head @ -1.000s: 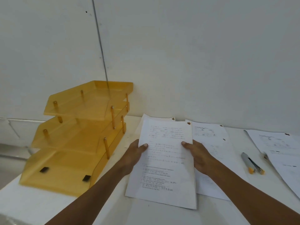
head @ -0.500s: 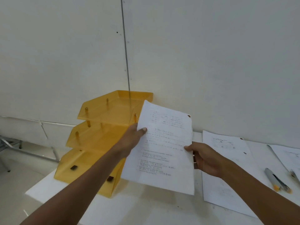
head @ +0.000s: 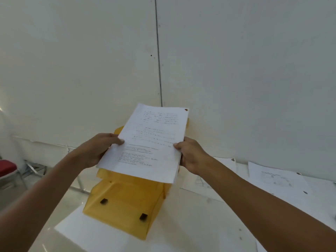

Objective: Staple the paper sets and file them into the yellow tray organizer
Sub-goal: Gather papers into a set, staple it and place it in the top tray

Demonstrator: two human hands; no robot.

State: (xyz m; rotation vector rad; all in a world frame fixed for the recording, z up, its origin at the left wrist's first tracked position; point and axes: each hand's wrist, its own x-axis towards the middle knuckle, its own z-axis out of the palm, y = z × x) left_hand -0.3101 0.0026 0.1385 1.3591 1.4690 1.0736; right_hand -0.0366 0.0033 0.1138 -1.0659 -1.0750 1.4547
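A stapled set of printed white sheets [head: 151, 142] hangs in the air directly above the yellow tray organizer [head: 123, 202], covering its upper tiers. My left hand [head: 98, 150] grips the set's left edge, thumb on top. My right hand [head: 190, 155] grips the right edge the same way. A small dark staple mark shows at the set's top right corner. Only the organizer's lowest tier and a sliver of an upper tier are visible.
More printed paper sets [head: 276, 179] lie on the white table [head: 190, 224] to the right, against the wall. The table's left corner sits just under the organizer. A red chair seat [head: 6, 168] stands on the floor at far left.
Both hands lifted the paper set off the table and carried it left, from beside the organizer to above it. My view swung left, so the stapler on the right left the frame.
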